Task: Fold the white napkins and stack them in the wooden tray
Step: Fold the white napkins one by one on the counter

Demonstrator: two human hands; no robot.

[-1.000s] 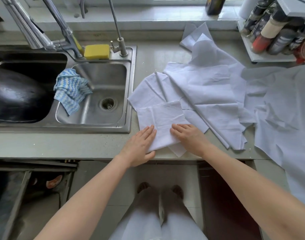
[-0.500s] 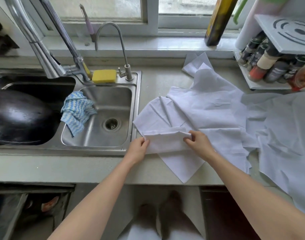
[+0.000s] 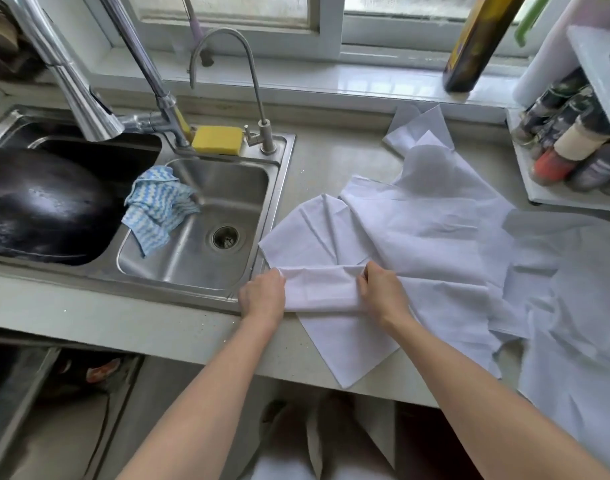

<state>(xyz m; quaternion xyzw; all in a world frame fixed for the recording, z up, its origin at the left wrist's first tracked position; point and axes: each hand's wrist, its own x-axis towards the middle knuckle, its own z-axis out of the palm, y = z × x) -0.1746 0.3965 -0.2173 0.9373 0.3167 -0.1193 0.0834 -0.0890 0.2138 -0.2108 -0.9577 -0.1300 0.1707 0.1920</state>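
Hands at a kitchen counter: left hand and right hand each pinch an end of a folded white napkin, lying atop loose napkins just beside the steel sink

No text, number or brand can be read anywhere in this view. The dark bottle on the window sill at 1 o'clock carries a yellow label, but its print is too blurred to make out. The spice jars in the rack at 2 o'clock show coloured labels whose letters are too small to tell. The white board above them has only curved dark marks, which are not letters. The white napkins and the yellow sponge are plain.
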